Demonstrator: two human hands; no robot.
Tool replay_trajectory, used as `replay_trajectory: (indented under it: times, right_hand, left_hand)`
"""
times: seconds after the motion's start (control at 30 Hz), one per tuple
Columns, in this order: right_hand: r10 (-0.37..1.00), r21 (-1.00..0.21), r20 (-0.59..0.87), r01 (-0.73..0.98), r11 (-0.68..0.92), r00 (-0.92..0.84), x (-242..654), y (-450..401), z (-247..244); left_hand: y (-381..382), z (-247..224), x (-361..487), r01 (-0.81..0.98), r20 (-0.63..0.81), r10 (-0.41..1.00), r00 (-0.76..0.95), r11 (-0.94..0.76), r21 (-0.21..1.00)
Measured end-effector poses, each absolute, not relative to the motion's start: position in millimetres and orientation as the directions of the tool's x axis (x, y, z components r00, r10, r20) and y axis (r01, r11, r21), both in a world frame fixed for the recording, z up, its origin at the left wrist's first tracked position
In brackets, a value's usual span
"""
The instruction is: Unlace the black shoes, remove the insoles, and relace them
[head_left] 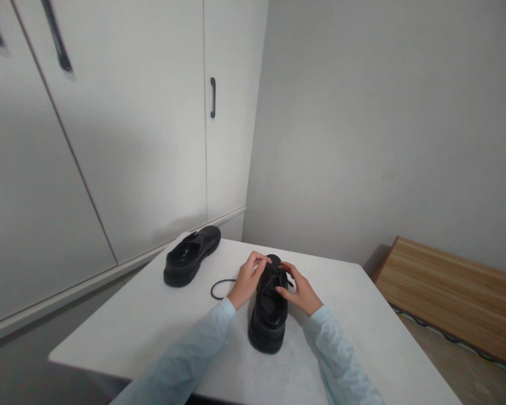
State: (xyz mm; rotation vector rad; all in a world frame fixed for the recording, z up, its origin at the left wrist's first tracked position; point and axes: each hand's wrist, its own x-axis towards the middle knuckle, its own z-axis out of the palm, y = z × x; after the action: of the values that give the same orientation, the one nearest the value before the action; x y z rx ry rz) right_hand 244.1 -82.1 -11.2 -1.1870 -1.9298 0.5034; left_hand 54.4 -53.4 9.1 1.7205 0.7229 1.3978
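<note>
A black lace-up shoe (266, 334) stands on the white table in front of me, heel toward me and toe pointing away. My left hand (247, 279) is at the left of its lacing, thumb and fingers closed on the shoelace. A loop of black shoelace (213, 291) lies on the table left of this hand. From the right, my right hand (301, 291) curls around the lacing area, thumb by the tongue and fingers near the toe; it grips the shoe's upper. The exact fingertip contacts are too small to make out.
A second black shoe (181, 261) rests at the table's back left, toe pointing away. The white table (152, 337) stands near white cabinets (147, 112) and a grey wall (383, 124). A wood-grain panel (455, 298) is at the right, with a dark cable (451, 337) along its lower edge.
</note>
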Motion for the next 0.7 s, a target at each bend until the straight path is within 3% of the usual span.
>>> replay_trajectory:
  times: [0.13,0.3,0.53,0.7]
  right_hand:
    - [0.877,-0.678,0.419,0.561,0.476,-0.237,243.7,-83.1,-9.3]
    - [0.895,-0.684,0.386,0.582,0.44,-0.224,242.9,-84.4,-7.1]
    - [0.908,-0.685,0.356,0.6,0.414,-0.221,241.7,-85.5,-5.8]
    - [0.906,-0.681,0.362,0.601,0.419,-0.221,242.7,-83.8,-9.2]
  left_hand:
    - [-50.1,10.8,52.5,-0.291,0.455,0.873,0.175,-0.395,0.871]
    - [-48.9,17.2,49.3,-0.554,0.339,0.917,0.211,-0.173,0.814]
    - [-47.8,26.2,40.0,-0.66,0.32,0.934,0.159,-0.14,0.738]
    - [-44.7,27.8,34.3,-0.616,0.338,0.935,0.104,-0.207,0.76]
